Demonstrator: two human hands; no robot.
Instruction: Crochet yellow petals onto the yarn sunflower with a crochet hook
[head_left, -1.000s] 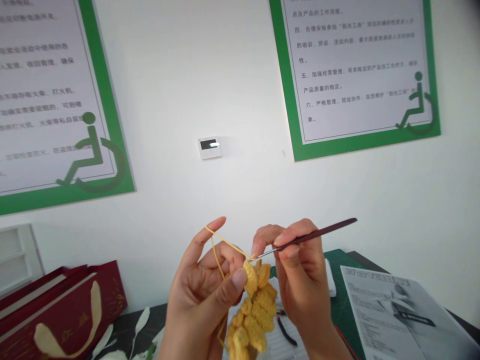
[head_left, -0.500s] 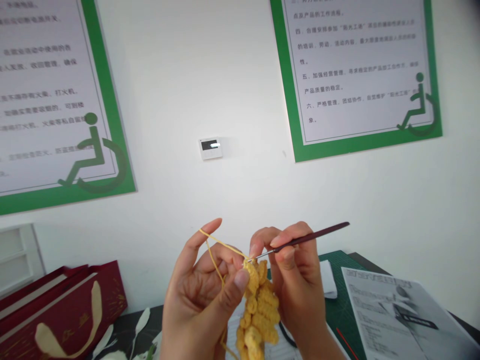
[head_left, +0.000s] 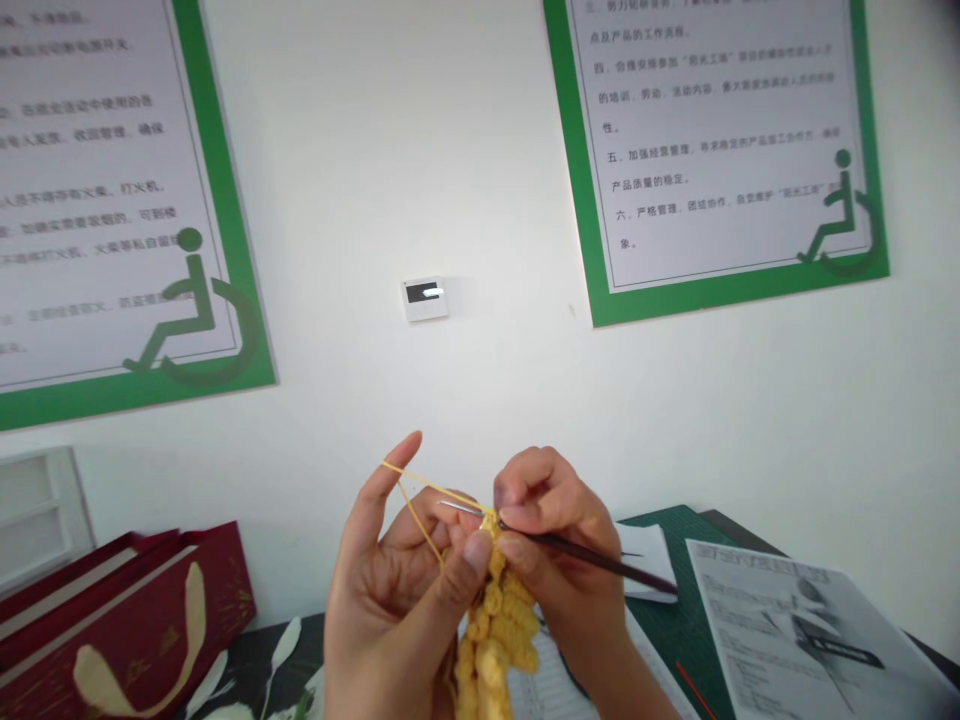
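A strip of yellow crochet work (head_left: 499,625) hangs between my hands, ridged and bumpy, its lower end cut off by the frame. My left hand (head_left: 401,580) pinches its top edge between thumb and fingers, with the index finger raised. Yellow yarn (head_left: 431,484) runs from that fingertip to the top of the crochet work. In my right hand (head_left: 566,540) is a crochet hook (head_left: 607,563) with a dark handle. Its metal tip passes through the top stitch and points left, close to the yarn. The handle slants down to the right.
Dark red gift bags (head_left: 142,620) stand at the left beside white leaf-shaped pieces (head_left: 281,650). On the right, a green cutting mat (head_left: 675,625) bears a printed sheet (head_left: 817,630), white paper (head_left: 652,545) and a thin red stick (head_left: 694,690). Framed notices hang on the wall behind.
The hook has gone deeper through the stitch, its tip now further left. Its handle has swung from slanting upward to slanting downward right. My right hand has turned and the crochet work shifted slightly left.
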